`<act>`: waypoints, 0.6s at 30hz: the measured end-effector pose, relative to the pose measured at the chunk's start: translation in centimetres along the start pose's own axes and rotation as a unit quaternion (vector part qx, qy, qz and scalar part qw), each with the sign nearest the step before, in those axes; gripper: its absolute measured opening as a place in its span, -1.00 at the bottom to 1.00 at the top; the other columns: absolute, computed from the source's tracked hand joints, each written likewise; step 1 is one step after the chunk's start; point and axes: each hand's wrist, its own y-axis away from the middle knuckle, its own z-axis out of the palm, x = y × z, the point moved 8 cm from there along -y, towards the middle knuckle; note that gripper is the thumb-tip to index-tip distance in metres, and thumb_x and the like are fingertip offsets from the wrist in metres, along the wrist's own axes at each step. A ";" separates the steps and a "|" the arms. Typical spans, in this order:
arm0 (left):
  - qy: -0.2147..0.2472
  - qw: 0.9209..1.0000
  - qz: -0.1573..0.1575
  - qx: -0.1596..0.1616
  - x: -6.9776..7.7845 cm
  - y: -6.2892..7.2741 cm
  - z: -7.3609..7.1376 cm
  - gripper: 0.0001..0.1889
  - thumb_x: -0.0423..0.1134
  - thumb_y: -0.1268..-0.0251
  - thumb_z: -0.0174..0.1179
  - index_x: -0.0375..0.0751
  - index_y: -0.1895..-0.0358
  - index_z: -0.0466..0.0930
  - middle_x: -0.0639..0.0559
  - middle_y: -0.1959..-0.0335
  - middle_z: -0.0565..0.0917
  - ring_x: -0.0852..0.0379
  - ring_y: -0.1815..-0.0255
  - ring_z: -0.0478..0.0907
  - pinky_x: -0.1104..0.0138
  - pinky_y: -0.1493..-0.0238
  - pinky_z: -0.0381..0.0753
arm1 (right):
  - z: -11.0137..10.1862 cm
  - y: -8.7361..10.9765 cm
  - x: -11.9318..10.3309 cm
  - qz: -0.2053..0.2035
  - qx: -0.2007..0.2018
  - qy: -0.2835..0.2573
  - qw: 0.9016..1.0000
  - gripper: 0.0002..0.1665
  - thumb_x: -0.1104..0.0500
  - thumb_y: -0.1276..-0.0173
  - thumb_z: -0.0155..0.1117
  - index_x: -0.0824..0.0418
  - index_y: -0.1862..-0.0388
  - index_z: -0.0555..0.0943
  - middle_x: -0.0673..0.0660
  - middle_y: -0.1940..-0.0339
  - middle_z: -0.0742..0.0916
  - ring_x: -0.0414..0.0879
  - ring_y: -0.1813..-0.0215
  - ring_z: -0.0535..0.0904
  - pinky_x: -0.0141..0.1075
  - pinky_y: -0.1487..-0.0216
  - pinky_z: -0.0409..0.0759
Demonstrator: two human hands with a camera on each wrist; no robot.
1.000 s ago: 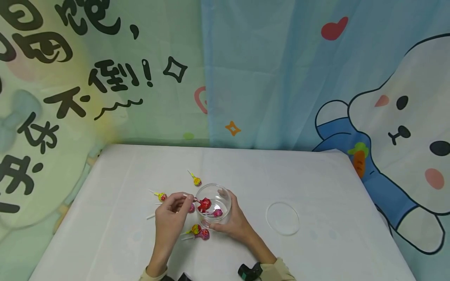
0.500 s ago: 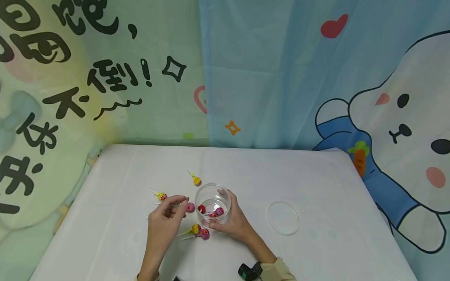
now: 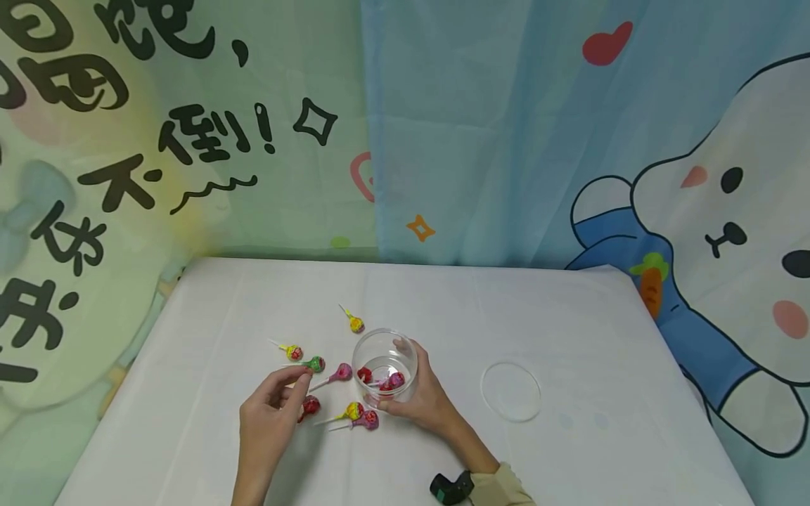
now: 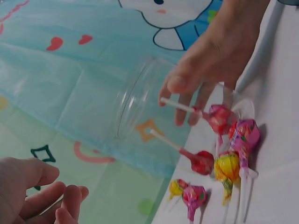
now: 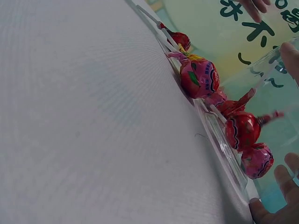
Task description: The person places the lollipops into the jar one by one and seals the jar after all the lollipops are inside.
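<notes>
My right hand [image 3: 420,393] grips a clear jar [image 3: 380,346] from its right side, thumb and fingers round the wall. Inside the jar lie a red lollipop [image 3: 364,375] and a pink one [image 3: 396,380], among several. To the left, my left hand [image 3: 268,407] hovers over the table with loosely bent fingers and nothing between them. Its fingertips are close to a red lollipop [image 3: 311,405] and a green lollipop [image 3: 316,364]. In the left wrist view, the bent fingers [image 4: 70,200] stand apart from the jar.
Around the jar's left side lie a pink lollipop [image 3: 344,372], a yellow one [image 3: 353,411], a purple-pink one [image 3: 368,420] and two more yellow ones, [image 3: 294,353] nearer the left hand. A thin clear ring [image 3: 511,421] lies on the white table [image 3: 601,337] to the right.
My left hand let a red lollipop drop into the jar, then drew back left and down, uncovering the green, pink and red lollipops. The right hand has stayed on the jar.
</notes>
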 end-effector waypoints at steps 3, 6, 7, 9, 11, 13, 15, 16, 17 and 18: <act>-0.017 1.000 -0.017 0.007 -0.6 0.1 -0.4 -0.86 -0.19 -0.23 0.33 -0.11 0.19 0.72 -0.02 0.37 0.76 0.31 0.55 0.54 0.50 0.61 0.44 | 0.0 0.0 0.0 0.000 0.002 0.003 1.000 0.28 0.05 0.12 0.63 0.04 -0.49 0.03 0.18 -0.42 0.41 0.14 -0.42 0.35 0.23 -0.42 0.24; -0.034 0.999 -0.029 0.016 -1.0 0.3 -0.8 -0.87 -0.18 -0.23 0.33 -0.10 0.20 0.71 -0.01 0.37 0.76 0.29 0.55 0.56 0.49 0.59 0.45 | 0.0 0.1 0.0 -0.002 0.005 0.005 1.000 0.28 0.05 0.13 0.63 0.04 -0.49 0.03 0.18 -0.42 0.41 0.13 -0.42 0.36 0.22 -0.41 0.24; -0.039 0.999 -0.028 0.022 -1.2 0.3 -0.9 -0.86 -0.18 -0.23 0.32 -0.12 0.19 0.71 -0.02 0.37 0.76 0.30 0.56 0.56 0.46 0.61 0.44 | 0.0 0.1 0.0 -0.003 0.005 0.004 1.000 0.28 0.05 0.13 0.63 0.04 -0.49 0.03 0.18 -0.41 0.42 0.13 -0.41 0.37 0.22 -0.41 0.25; -0.043 0.998 -0.031 0.030 -1.7 0.4 -1.2 -0.84 -0.17 -0.24 0.32 -0.13 0.19 0.70 -0.02 0.36 0.76 0.29 0.57 0.57 0.45 0.59 0.44 | 0.0 0.1 -0.1 -0.005 0.004 0.004 1.000 0.29 0.05 0.14 0.63 0.05 -0.49 0.03 0.19 -0.41 0.42 0.13 -0.41 0.37 0.22 -0.41 0.25; -0.041 0.998 -0.031 0.035 -2.8 0.5 -1.4 -0.83 -0.14 -0.24 0.31 -0.13 0.19 0.70 -0.03 0.34 0.77 0.28 0.57 0.58 0.45 0.58 0.46 | 0.0 0.1 -0.1 -0.005 0.003 0.003 1.000 0.29 0.05 0.14 0.63 0.05 -0.49 0.03 0.19 -0.41 0.41 0.14 -0.41 0.37 0.23 -0.40 0.26; -0.043 0.998 -0.021 0.043 -4.9 0.3 -1.4 -0.80 -0.08 -0.24 0.31 -0.10 0.19 0.70 -0.01 0.33 0.77 0.29 0.57 0.59 0.45 0.59 0.45 | 0.0 0.1 -0.2 -0.005 0.003 0.004 1.000 0.28 0.04 0.14 0.63 0.05 -0.49 0.03 0.19 -0.42 0.41 0.14 -0.41 0.37 0.24 -0.40 0.26; -0.050 0.997 -0.019 0.048 -7.5 0.0 -1.4 -0.80 -0.03 -0.24 0.30 -0.03 0.19 0.70 0.05 0.33 0.78 0.29 0.57 0.60 0.49 0.59 0.44 | 0.0 0.2 -0.2 -0.005 0.004 0.005 1.000 0.28 0.05 0.13 0.63 0.05 -0.49 0.03 0.19 -0.42 0.41 0.15 -0.41 0.37 0.25 -0.39 0.26; -0.058 0.997 -0.015 0.053 -8.9 -0.2 -1.4 -0.78 0.01 -0.25 0.29 -0.01 0.17 0.70 0.06 0.32 0.78 0.30 0.57 0.60 0.49 0.61 0.42 | 0.0 0.1 -0.2 -0.004 0.004 0.005 1.000 0.28 0.05 0.13 0.63 0.05 -0.49 0.03 0.19 -0.42 0.41 0.15 -0.41 0.37 0.25 -0.39 0.26; -0.068 0.996 -0.019 0.059 -10.1 -0.3 -1.5 -0.78 0.05 -0.24 0.29 0.06 0.17 0.70 0.12 0.33 0.77 0.31 0.56 0.60 0.49 0.62 0.41 | 0.0 0.1 -0.2 -0.006 0.003 0.006 1.000 0.28 0.05 0.13 0.62 0.05 -0.49 0.03 0.19 -0.42 0.40 0.16 -0.41 0.37 0.26 -0.38 0.27; -0.078 0.995 -0.026 0.064 -11.1 -0.3 -1.5 -0.78 0.08 -0.23 0.28 0.11 0.17 0.69 0.17 0.34 0.77 0.31 0.56 0.60 0.49 0.62 0.41 | 0.0 0.1 -0.2 -0.006 0.003 0.007 1.000 0.27 0.05 0.13 0.62 0.05 -0.49 0.03 0.19 -0.42 0.40 0.16 -0.41 0.37 0.25 -0.38 0.27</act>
